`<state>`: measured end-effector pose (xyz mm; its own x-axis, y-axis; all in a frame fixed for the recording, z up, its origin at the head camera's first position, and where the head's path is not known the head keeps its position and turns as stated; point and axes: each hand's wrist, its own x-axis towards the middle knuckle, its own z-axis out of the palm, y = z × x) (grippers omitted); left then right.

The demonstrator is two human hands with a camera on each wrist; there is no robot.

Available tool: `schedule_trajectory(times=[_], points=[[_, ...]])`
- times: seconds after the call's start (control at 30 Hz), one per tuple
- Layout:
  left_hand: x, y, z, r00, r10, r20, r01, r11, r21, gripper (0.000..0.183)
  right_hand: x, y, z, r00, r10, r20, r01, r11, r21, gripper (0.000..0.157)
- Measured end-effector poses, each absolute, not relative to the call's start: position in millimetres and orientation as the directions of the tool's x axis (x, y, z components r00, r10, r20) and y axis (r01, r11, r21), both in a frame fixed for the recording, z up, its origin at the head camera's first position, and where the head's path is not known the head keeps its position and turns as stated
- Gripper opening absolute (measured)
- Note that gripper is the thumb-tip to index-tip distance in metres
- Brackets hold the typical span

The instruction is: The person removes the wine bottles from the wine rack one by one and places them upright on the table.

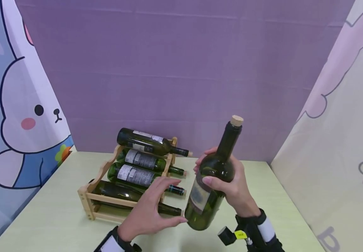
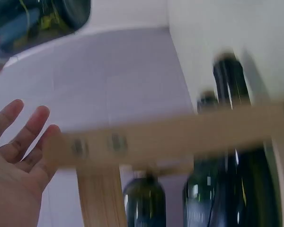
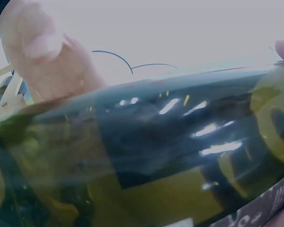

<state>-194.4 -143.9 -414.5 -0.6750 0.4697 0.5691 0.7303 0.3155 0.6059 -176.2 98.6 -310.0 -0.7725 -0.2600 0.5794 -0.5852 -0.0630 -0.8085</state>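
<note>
A green wine bottle (image 1: 200, 196) with a cork in its neck tilts over the table, neck up and to the right. My right hand (image 1: 239, 189) grips it around the shoulder, thumb across the front. The bottle's glass (image 3: 156, 142) fills much of the right wrist view. My left hand (image 1: 150, 213) has its fingers extended, the thumb tip close to the bottle's base; whether they touch I cannot tell. Behind that hand stands a wooden wine rack (image 1: 101, 169) with several corked bottles lying in it, the top bottle (image 1: 145, 142) among them. Part of the lowest bottle (image 1: 115, 190) is hidden by my left hand.
The pale table (image 1: 55, 196) runs back to a purple backdrop (image 1: 181, 77). Cartoon-printed cloths hang at the left (image 1: 30, 105) and right (image 1: 332, 140). In the left wrist view a blurred rack bar (image 2: 189, 137) crosses close to the camera.
</note>
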Motion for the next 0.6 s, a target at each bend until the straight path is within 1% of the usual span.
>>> schedule_trajectory(times=[0.1, 0.17, 0.23, 0.4, 0.6], points=[[-197.9, -155.5, -416.1, -0.713, 0.433, 0.551, 0.701, 0.437, 0.564, 0.079, -176.3, 102.7, -309.9, -0.782, -0.245, 0.573, -0.582, -0.040, -0.812, 0.054], [-200.8, -162.2, -418.3, -0.726, 0.416, 0.548, 0.686, 0.491, 0.537, 0.077, -176.8, 105.7, -309.8, -0.787, -0.233, 0.571, -0.581, -0.031, -0.814, 0.053], [-203.6, -167.8, -421.2, -0.727, 0.404, 0.555, 0.680, 0.537, 0.500, 0.075, -177.6, 108.7, -309.7, -0.792, -0.221, 0.569, -0.579, -0.022, -0.815, 0.052], [-211.1, -178.2, -431.0, -0.707, 0.393, 0.588, 0.670, 0.636, 0.382, 0.069, -179.6, 116.3, -308.3, -0.804, -0.185, 0.564, -0.576, 0.012, -0.817, 0.052], [-217.2, -185.5, -441.4, -0.738, 0.382, 0.556, 0.605, 0.739, 0.296, 0.059, -182.6, 126.0, -305.0, -0.815, -0.140, 0.563, -0.575, 0.070, -0.815, 0.052]])
